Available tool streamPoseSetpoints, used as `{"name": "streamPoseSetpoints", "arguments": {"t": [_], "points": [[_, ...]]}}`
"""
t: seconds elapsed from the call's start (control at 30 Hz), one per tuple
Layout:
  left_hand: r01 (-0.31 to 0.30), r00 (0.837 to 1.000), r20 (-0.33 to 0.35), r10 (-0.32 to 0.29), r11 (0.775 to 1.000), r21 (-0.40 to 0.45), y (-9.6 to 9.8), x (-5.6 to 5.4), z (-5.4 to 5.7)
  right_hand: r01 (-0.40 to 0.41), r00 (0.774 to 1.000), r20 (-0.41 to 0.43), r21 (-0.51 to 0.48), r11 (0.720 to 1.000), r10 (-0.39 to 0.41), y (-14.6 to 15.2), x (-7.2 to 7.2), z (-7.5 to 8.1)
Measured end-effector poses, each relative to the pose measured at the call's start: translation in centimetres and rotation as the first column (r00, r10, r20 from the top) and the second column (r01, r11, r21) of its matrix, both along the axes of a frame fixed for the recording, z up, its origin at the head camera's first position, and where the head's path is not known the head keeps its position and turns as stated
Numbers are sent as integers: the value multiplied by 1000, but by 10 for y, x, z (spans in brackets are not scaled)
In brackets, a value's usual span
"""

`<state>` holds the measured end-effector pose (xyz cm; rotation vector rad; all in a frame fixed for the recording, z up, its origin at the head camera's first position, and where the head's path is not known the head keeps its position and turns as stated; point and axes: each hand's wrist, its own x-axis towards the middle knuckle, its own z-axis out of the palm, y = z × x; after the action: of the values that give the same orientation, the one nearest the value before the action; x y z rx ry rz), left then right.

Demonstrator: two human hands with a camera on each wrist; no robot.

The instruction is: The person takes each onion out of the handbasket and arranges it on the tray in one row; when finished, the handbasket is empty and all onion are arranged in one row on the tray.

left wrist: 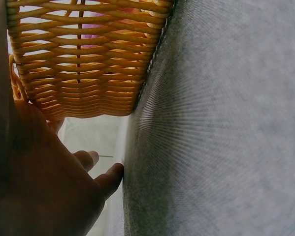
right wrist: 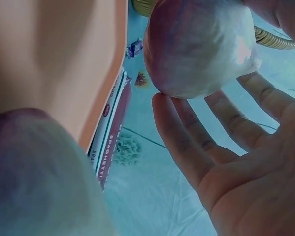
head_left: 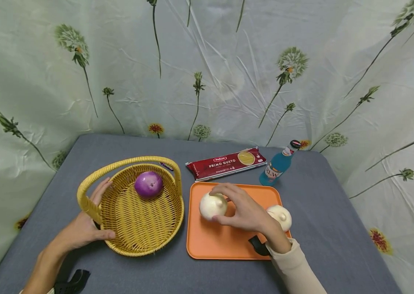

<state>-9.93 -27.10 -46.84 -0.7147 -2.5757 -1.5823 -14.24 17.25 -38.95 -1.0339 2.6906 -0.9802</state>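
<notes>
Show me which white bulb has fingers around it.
The white bulb nearer the yellow basket: the right hand has its fingers around it. The other bulb lies by the right edge of the orange tray.

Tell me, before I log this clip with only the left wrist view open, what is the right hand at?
Observer: The right hand has its thumb and fingers around a white bulb.

Operator: I see purple through the weave. What is it?

Observer: A round purple item, inside the yellow basket toward its far side.

Operator: Is there another bulb anywhere?

Observer: Yes, a second bulb sits at the right edge of the orange tray, partly hidden by the right forearm.
</notes>
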Motion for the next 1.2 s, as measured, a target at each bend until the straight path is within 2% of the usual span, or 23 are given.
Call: {"name": "streamPoseSetpoints", "arguments": {"t": [0.3, 0.6, 1.2], "points": [[2, 1000, -4, -2, 1000, 4, 1, 0, 1, 30, 999, -18, 31, 999, -30, 6, 0, -5], [5, 1000, -2, -5, 1000, 19, -1, -1, -3, 61, 996, -71, 63, 996, -56, 15, 3, -13], [8, 1000, -9, -8, 1000, 18, -1, 0, -3, 29, 997, -74, 112, 993, -21, 22, 4, -22]]}}
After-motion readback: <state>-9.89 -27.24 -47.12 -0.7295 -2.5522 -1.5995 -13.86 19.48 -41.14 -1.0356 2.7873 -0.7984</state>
